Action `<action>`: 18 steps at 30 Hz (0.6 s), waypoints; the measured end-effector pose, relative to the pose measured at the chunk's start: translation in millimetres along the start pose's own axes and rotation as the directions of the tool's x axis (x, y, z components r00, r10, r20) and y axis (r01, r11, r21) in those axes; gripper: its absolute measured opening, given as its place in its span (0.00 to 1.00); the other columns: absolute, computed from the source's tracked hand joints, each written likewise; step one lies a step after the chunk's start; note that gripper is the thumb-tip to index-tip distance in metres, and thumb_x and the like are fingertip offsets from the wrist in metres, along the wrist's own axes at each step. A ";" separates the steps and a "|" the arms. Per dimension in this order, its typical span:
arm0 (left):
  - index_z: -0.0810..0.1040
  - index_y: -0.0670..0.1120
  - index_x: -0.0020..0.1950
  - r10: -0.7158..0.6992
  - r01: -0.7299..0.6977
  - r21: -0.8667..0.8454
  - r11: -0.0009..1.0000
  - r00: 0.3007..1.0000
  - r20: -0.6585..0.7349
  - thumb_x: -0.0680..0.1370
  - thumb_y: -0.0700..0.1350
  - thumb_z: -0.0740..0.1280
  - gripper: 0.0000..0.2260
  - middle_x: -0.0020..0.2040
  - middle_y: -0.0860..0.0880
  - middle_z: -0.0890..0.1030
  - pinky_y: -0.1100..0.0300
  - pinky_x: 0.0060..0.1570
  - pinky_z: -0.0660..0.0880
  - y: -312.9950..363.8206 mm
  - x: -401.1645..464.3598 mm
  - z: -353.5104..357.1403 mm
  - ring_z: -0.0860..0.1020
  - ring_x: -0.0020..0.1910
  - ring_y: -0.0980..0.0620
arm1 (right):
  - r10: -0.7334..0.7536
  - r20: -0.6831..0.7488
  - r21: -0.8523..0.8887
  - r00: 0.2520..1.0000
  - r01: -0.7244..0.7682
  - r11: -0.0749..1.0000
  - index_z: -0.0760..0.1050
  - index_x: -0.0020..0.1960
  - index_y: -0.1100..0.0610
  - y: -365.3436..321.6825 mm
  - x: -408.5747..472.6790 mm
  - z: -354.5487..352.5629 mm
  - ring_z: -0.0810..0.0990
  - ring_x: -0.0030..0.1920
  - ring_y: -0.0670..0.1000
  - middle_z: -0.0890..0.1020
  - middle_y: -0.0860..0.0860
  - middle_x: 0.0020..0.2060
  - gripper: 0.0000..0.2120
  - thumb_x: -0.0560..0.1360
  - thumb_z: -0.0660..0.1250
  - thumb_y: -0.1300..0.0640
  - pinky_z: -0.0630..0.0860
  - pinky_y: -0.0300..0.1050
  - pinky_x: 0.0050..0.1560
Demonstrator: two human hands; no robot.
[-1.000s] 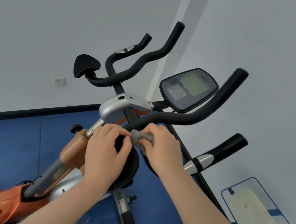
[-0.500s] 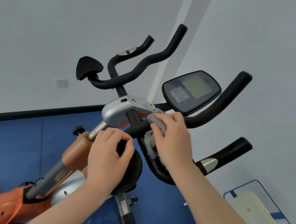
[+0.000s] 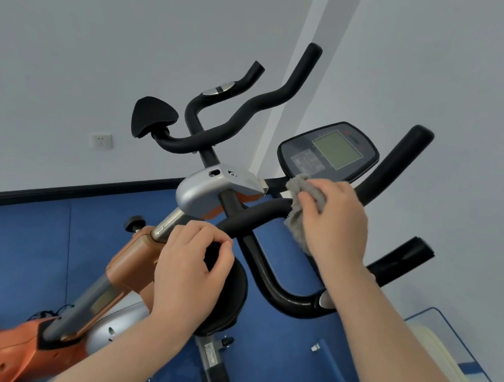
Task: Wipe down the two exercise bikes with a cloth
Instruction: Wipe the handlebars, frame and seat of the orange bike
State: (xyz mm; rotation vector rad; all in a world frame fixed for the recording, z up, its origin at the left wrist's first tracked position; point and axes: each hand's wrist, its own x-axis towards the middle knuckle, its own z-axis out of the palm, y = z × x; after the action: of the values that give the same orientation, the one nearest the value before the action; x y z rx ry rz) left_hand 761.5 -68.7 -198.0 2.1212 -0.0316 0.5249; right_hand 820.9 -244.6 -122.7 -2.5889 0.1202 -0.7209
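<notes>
While right grip (image 3: 333,220) clamps cloth (image 3: 298,209) on handlebar (image 3: 260,214), left grip (image 3: 188,275) clasps pad (image 3: 230,297)

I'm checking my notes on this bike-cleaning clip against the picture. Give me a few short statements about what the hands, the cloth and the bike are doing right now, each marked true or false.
1. The right hand holds a grey cloth on the black handlebar. True.
2. The left hand holds a spray bottle. False: it grips a black round pad on the bike.
3. The cloth is just below the display console. True.
4. The display screen is covered by the cloth. False: the screen is fully visible.
5. The bike's frame is orange. True.
</notes>
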 end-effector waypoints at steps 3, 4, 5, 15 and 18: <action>0.75 0.58 0.42 -0.001 0.001 -0.005 1.000 1.000 -0.003 0.76 0.49 0.64 0.04 0.44 0.62 0.76 0.73 0.48 0.65 -1.3 -0.5 0.5 0.72 0.51 0.61 | -0.126 0.093 0.053 0.988 0.121 0.991 0.78 0.58 0.50 -20.5 -34.3 18.9 0.76 0.44 0.46 0.76 0.46 0.51 0.10 0.76 0.68 0.55 0.71 0.35 0.40; 0.75 0.58 0.42 0.004 -0.004 -0.004 1.000 1.000 -0.005 0.76 0.49 0.64 0.04 0.44 0.62 0.76 0.73 0.48 0.65 -1.8 -0.6 0.6 0.72 0.51 0.61 | -0.173 0.163 0.108 0.971 0.157 0.982 0.78 0.58 0.51 -26.1 -45.9 24.6 0.77 0.44 0.47 0.76 0.46 0.52 0.11 0.76 0.69 0.56 0.75 0.40 0.41; 0.75 0.57 0.42 0.011 -0.011 -0.001 1.000 1.000 -0.005 0.76 0.49 0.64 0.04 0.44 0.62 0.76 0.73 0.49 0.65 -2.0 -0.4 1.0 0.72 0.50 0.61 | -0.204 0.212 0.148 0.956 0.174 0.973 0.77 0.58 0.51 -28.5 -52.8 26.8 0.78 0.45 0.48 0.76 0.46 0.53 0.11 0.76 0.69 0.57 0.77 0.44 0.43; 0.75 0.56 0.41 0.013 -0.013 0.011 1.000 1.000 -0.007 0.76 0.48 0.64 0.05 0.42 0.61 0.76 0.76 0.50 0.62 -1.1 -0.5 0.6 0.72 0.49 0.60 | -0.250 0.683 0.108 0.686 0.244 0.964 0.76 0.50 0.42 15.2 -53.4 -30.5 0.76 0.48 0.43 0.76 0.40 0.48 0.07 0.77 0.66 0.55 0.74 0.49 0.50; 0.76 0.54 0.41 0.032 -0.031 0.014 0.999 0.999 -0.015 0.76 0.47 0.65 0.04 0.42 0.60 0.76 0.76 0.50 0.62 -0.8 -0.5 0.9 0.72 0.47 0.59 | -0.258 0.621 0.129 0.740 0.228 0.965 0.77 0.52 0.42 -0.9 -50.9 -14.4 0.76 0.49 0.45 0.75 0.41 0.49 0.06 0.77 0.66 0.52 0.74 0.48 0.52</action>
State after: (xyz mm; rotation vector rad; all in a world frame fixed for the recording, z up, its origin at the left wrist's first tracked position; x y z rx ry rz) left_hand 761.6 -69.0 -199.2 2.1324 -0.0528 0.5617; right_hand 769.8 -239.4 -135.2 -2.6772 -0.4519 0.1155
